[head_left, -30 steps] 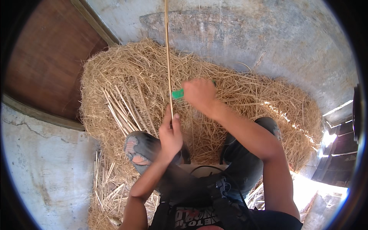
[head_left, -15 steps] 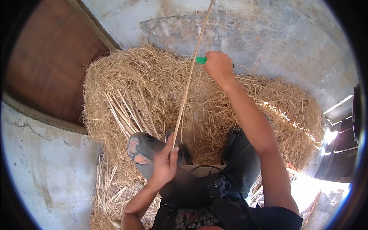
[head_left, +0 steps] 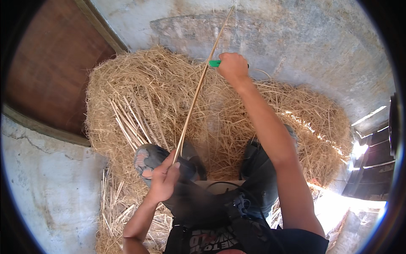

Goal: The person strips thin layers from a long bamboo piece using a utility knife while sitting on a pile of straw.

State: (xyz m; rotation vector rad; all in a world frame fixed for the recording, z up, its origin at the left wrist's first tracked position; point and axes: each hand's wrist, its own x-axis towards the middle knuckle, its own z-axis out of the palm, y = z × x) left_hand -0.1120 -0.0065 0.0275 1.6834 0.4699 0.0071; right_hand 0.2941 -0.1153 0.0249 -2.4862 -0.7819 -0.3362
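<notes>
My left hand (head_left: 164, 180) is closed round the lower end of a long, thin wooden strip (head_left: 192, 106), close above my left knee. The strip slants up and to the right, its far tip near the stained wall. Near its lower end, a second thin strand seems to run beside it. My right hand (head_left: 233, 67) is stretched far forward, closed on a small green tool (head_left: 215, 63). The tool's green end meets or lies right beside the upper part of the strip. A small dark bit shows at the other side of the fist; the rest is hidden by my fingers.
A big heap of straw (head_left: 139, 80) lies in front of me against the concrete wall (head_left: 296, 34). Several pale sticks (head_left: 131, 120) lean on it beside my left knee. A brown panel (head_left: 55, 72) is at the left, and dark boards (head_left: 372, 169) are at the right.
Both hands have shifted a little to the left, with the strip and the green tool still in them. The strip leans more, and its tip now shows within the picture.
</notes>
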